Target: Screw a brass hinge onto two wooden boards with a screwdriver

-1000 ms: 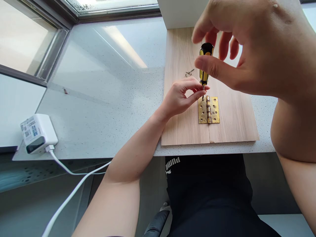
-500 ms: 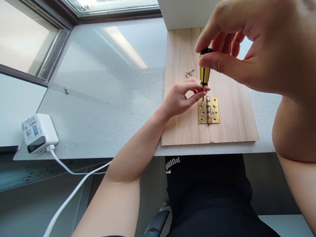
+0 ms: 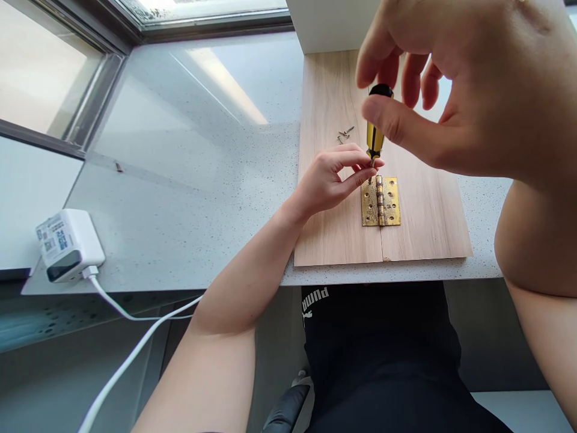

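A small yellow-and-black screwdriver (image 3: pixel 374 139) stands nearly upright over the top left part of a worn brass hinge (image 3: pixel 381 201). My right hand (image 3: pixel 451 96) is around its black top, thumb against the handle and the other fingers loosely curled. At the screwdriver's lower end, my left hand (image 3: pixel 336 177) pinches the thin shaft with thumb and fingertips, just above the hinge; whether a screw is between them is too small to tell. The hinge lies open across the seam of two pale wooden boards (image 3: pixel 338 234). Several loose screws (image 3: pixel 345 133) lie beyond my left hand.
The boards rest on a speckled white counter (image 3: pixel 193 180) near its front edge. A white adapter (image 3: pixel 70 245) with a white cable (image 3: pixel 135 355) sits at the left. Window frames border the far left, and a white panel (image 3: pixel 333 24) rises behind the boards.
My right index finger and thumb have spread slightly apart at the screwdriver's top, and its handle leans a little more to the right. My left hand has kept its place.
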The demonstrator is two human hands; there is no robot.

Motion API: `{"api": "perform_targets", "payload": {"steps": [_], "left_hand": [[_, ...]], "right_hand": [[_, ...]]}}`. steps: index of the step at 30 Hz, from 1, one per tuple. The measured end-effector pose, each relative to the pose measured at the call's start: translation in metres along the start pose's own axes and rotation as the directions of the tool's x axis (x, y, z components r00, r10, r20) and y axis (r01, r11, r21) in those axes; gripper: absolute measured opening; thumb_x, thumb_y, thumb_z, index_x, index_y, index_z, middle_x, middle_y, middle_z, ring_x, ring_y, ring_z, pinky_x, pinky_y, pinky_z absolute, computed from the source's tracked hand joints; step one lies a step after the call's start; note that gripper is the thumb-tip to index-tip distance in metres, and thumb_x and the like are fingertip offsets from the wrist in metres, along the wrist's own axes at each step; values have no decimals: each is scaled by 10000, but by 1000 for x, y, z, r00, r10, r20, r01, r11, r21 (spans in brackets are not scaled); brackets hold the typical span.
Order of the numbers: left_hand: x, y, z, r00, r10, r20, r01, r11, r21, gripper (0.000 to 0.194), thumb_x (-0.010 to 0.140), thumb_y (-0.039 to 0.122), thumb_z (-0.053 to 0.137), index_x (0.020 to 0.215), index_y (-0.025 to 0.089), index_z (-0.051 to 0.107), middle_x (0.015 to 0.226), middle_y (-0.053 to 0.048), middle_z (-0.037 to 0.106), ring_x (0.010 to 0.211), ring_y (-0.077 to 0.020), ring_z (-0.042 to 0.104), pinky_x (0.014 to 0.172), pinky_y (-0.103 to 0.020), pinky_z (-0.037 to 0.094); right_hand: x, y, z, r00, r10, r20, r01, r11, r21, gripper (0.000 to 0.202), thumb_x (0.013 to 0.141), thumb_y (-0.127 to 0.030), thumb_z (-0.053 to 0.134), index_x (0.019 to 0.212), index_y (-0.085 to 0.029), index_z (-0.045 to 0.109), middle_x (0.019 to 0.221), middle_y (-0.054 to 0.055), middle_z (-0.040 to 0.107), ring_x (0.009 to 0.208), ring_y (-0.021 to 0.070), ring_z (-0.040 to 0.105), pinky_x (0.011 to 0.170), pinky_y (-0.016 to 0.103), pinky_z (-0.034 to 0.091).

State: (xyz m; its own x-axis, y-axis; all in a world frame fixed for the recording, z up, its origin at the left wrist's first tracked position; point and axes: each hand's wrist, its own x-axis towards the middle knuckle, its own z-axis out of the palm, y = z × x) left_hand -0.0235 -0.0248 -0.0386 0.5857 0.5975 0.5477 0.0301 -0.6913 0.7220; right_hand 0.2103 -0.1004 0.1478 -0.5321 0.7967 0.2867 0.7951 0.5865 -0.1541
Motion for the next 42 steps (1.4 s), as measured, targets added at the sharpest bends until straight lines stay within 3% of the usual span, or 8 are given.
{"api": "perform_targets", "payload": {"steps": [5,8,13,22,29,36,39,42], "left_hand": [[-1,-1,-3,1000,15,19,-16,999,43,232,1179,469,849,1239,269,949,1166,-109,908,1054,-266,890,918,-413,772],[-1,-1,-4,1000,20,21,-20,999,42,240,1178,484,854,1230,271,951,1152,-108,909,1057,-273,892,916,-423,773],[-1,0,-3,1000,31,-1,-31,999,19,254,1178,514,862,1192,278,954,1118,-98,906,1020,-269,893,892,-426,772],[0,0,-2,999,44,17,-44,999,8,241,1189,500,848,1216,287,957,1129,-92,903,1036,-268,889,895,-426,763],[1,0,-1,997,60,40,-61,998,30,284,1201,534,826,1180,281,954,1068,-84,898,998,-265,882,870,-425,757],[1,2,-1,996,87,28,-86,995,-44,248,1214,480,813,1204,280,960,1111,-91,911,1004,-252,893,874,-401,758],[0,1,-1,999,37,27,-36,999,-32,252,1188,500,851,1217,275,962,1154,-99,912,1050,-267,898,908,-420,766],[0,0,0,1000,-2,12,2,1000,-11,263,1157,529,890,1183,278,963,1095,-86,905,1041,-278,894,923,-442,769]], "right_hand": [[-2,1,-3,995,-26,-93,36,994,103,407,1097,-334,538,1309,-243,873,1190,-87,862,1019,196,818,905,360,618],[-1,-1,-5,990,-51,-129,77,976,205,329,1091,-327,618,1227,-216,896,1157,-87,890,1002,184,829,892,315,628],[1,-3,-5,990,-42,-135,67,980,188,334,1070,-289,619,1219,-222,911,1120,-114,889,946,145,794,826,300,608],[-1,2,-1,998,-33,-49,34,999,22,320,1192,-412,562,1321,-295,831,1188,-100,834,1088,205,823,1073,378,649],[1,-2,0,1000,25,13,-24,996,-86,368,1231,-551,536,1339,-269,748,1437,5,812,1330,373,810,1201,523,616],[-3,6,-5,998,-55,31,56,998,-9,405,1213,-459,498,1414,-255,784,1215,-33,792,1037,222,774,1009,417,629],[-1,8,-4,999,9,35,-7,997,-71,426,1190,-544,492,1324,-295,810,1192,-74,818,1038,239,778,984,464,608],[4,4,-2,998,57,26,-53,990,-129,402,1196,-622,567,1288,-304,795,1184,-77,840,1139,288,818,1105,493,613]]}}
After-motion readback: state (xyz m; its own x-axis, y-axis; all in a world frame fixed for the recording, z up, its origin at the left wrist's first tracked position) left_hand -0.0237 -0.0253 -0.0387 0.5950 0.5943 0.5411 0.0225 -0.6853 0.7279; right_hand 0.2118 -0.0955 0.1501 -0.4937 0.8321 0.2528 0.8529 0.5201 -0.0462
